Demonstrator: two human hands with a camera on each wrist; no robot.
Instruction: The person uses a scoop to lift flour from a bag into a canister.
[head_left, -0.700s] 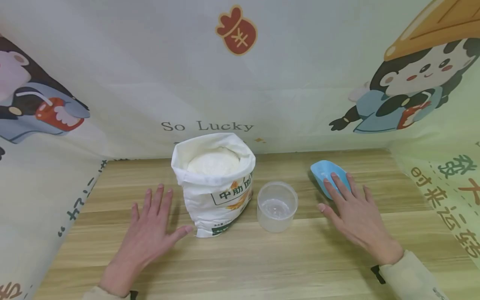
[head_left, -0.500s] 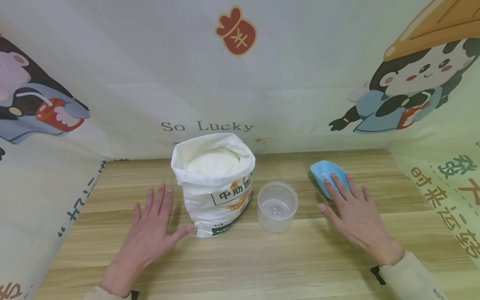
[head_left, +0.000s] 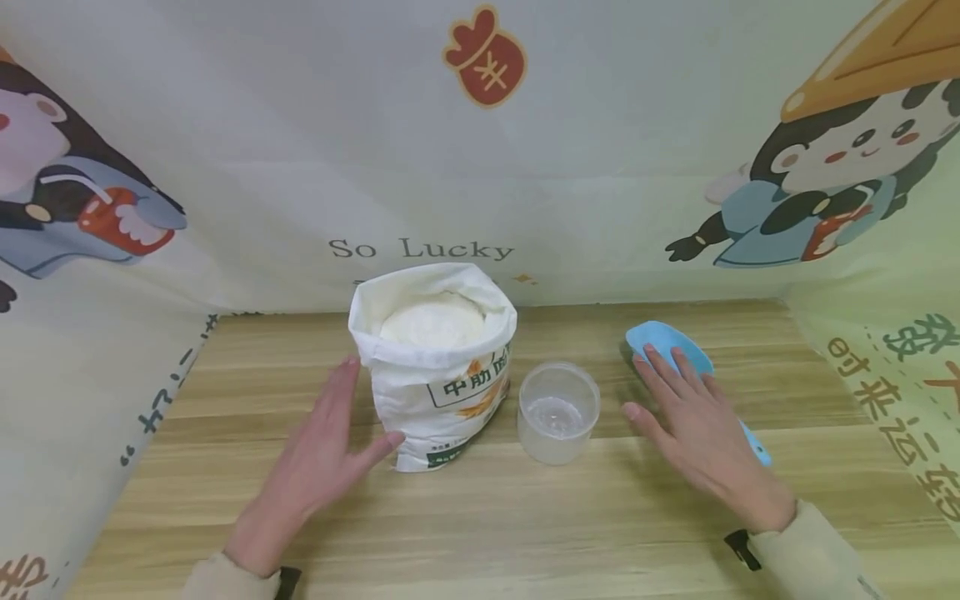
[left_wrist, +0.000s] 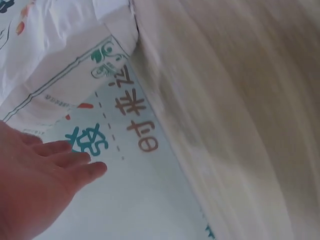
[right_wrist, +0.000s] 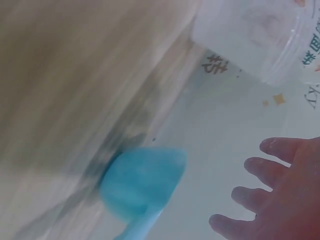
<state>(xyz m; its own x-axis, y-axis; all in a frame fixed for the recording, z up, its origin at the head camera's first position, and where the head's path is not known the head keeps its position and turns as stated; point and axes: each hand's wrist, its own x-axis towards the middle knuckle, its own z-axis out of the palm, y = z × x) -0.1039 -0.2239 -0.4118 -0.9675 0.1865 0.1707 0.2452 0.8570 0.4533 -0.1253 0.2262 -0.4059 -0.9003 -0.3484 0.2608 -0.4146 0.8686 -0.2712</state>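
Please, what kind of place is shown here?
Probably a small staged tabletop booth, not a real kitchen: a wooden table enclosed by cartoon-printed cloth walls, with an open flour bag.

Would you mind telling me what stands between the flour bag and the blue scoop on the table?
In the head view, a clear plastic cup stands between the flour bag and the blue scoop, close beside the bag. The right hand covers part of the scoop.
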